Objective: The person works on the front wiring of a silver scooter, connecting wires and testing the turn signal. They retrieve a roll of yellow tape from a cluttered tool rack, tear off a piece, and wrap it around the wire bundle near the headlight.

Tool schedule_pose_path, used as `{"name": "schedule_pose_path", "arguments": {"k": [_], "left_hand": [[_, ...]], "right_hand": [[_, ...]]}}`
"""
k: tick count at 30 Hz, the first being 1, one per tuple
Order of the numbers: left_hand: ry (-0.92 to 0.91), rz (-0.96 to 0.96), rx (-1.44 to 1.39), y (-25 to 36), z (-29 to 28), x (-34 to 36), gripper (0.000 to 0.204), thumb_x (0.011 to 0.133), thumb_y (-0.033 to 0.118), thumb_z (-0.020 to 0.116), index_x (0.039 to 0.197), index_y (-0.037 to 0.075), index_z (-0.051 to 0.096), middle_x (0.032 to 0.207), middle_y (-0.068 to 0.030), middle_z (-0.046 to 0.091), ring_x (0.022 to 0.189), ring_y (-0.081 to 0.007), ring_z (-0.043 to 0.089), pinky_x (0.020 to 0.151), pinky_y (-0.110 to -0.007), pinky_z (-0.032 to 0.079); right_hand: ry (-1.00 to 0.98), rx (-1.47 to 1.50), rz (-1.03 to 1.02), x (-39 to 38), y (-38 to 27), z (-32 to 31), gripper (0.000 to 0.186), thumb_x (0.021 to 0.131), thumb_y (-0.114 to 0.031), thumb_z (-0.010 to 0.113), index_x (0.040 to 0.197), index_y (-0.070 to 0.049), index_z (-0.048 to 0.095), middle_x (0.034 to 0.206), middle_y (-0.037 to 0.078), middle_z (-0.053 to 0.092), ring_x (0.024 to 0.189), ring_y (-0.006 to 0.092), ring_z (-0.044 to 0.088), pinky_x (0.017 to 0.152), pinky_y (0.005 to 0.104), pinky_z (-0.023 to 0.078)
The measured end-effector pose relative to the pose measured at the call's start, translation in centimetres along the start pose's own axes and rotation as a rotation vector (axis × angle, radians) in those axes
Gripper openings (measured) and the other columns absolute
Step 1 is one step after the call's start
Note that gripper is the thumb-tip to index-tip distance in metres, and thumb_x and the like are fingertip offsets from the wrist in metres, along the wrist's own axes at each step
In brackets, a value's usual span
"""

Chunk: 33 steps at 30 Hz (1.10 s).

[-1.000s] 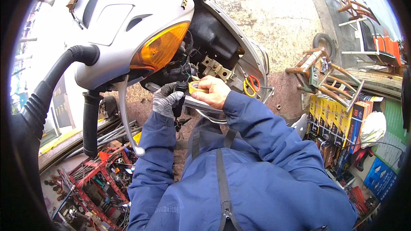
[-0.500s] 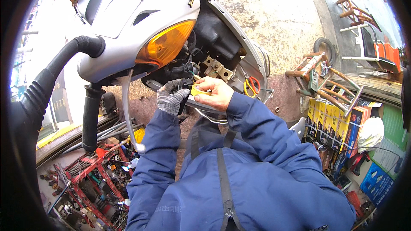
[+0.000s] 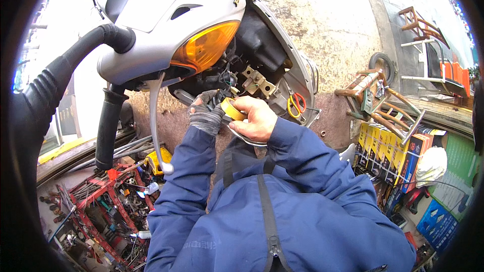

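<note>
My right hand point(image 3: 260, 120), bare, grips a roll of yellow tape point(image 3: 232, 110) between thumb and fingers. Right beside it, almost touching the roll, is my left hand point(image 3: 206, 117) in a grey and black glove. Its fingers are curled around something dark that I cannot make out. Both hands are just below the open front of a silver scooter point(image 3: 151, 17), where dark wires point(image 3: 229, 65) and a metal bracket point(image 3: 258, 81) show behind the orange turn-signal lens point(image 3: 207, 48). Scissors with red and yellow handles point(image 3: 289, 107) rest in the panel to the right.
A black handlebar grip point(image 3: 108, 131) and a silver lever point(image 3: 155, 116) hang left of my left arm. Below them, a red rack point(image 3: 96, 196) holds jumbled tools. At right stand a worn wooden stool point(image 3: 363, 88), stacked yellow boxes point(image 3: 383, 146), a white cloth point(image 3: 431, 166) and a tyre point(image 3: 383, 60).
My right hand has turned, and the tape roll now shows more of its round side. The black piece that stuck up from my left hand is mostly hidden. The view has shifted slightly.
</note>
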State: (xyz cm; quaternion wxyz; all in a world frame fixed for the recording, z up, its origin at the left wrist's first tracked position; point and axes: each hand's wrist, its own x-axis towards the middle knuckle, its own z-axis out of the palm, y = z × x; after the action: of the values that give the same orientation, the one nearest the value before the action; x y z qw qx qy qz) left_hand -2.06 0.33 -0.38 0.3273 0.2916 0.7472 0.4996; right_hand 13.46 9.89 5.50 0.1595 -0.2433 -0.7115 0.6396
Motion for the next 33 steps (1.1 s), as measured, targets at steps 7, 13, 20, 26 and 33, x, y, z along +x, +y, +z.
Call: {"name": "schedule_pose_path", "arguments": {"k": [7, 13, 20, 26, 33], "left_hand": [[-0.244, 0.020, 0.250, -0.1, -0.1, 0.7, 0.019, 0.080, 0.011, 0.068, 0.096, 0.003, 0.062, 0.090, -0.0057, 0.066, 0.081, -0.0156, 0.063, 0.075, -0.030, 0.052], [-0.377, 0.302, 0.900, 0.0, -0.2, 0.4, 0.026, 0.076, 0.023, 0.066, 0.098, 0.012, 0.057, 0.095, -0.0046, 0.062, 0.093, -0.0210, 0.059, 0.084, -0.033, 0.045], [-0.431, 0.210, 0.888, 0.9, 0.6, 0.8, 0.039, 0.081, 0.020, 0.058, 0.119, 0.012, 0.049, 0.113, -0.0066, 0.059, 0.109, -0.0234, 0.055, 0.095, -0.034, 0.043], [-0.427, 0.046, 1.068, 2.4, 0.5, 0.5, 0.032, 0.086, 0.026, 0.051, 0.113, 0.010, 0.052, 0.108, -0.0082, 0.061, 0.106, -0.0242, 0.057, 0.094, -0.035, 0.044], [-0.503, 0.021, 1.006, 3.6, 0.9, 0.4, 0.026, 0.091, 0.021, 0.045, 0.111, 0.008, 0.054, 0.106, -0.0080, 0.063, 0.106, -0.0219, 0.058, 0.093, -0.033, 0.045]], "right_hand": [[-0.168, -0.409, -0.069, 1.0, -3.1, -1.3, 0.025, 0.070, -0.008, 0.062, 0.094, -0.003, 0.062, 0.080, 0.023, 0.063, 0.081, 0.0414, 0.061, 0.073, 0.0464, 0.050], [-0.254, -0.514, -0.140, 2.5, -4.2, -2.3, 0.033, 0.068, -0.013, 0.073, 0.096, -0.001, 0.062, 0.089, 0.018, 0.061, 0.087, 0.0375, 0.060, 0.075, 0.0425, 0.049], [-0.390, -0.509, -0.079, 6.2, -5.2, -3.4, 0.030, 0.067, -0.019, 0.075, 0.091, -0.001, 0.069, 0.081, 0.020, 0.067, 0.077, 0.0329, 0.066, 0.072, 0.0367, 0.052], [-0.505, -0.343, 0.112, 8.0, -6.0, -3.5, 0.035, 0.074, -0.023, 0.077, 0.097, 0.002, 0.069, 0.079, 0.016, 0.069, 0.073, 0.0236, 0.067, 0.069, 0.0333, 0.053], [-0.524, -0.266, 0.231, 9.1, -5.8, -2.8, 0.026, 0.078, -0.020, 0.074, 0.089, 0.002, 0.068, 0.065, 0.008, 0.064, 0.054, 0.0122, 0.059, 0.049, 0.0276, 0.047]]}}
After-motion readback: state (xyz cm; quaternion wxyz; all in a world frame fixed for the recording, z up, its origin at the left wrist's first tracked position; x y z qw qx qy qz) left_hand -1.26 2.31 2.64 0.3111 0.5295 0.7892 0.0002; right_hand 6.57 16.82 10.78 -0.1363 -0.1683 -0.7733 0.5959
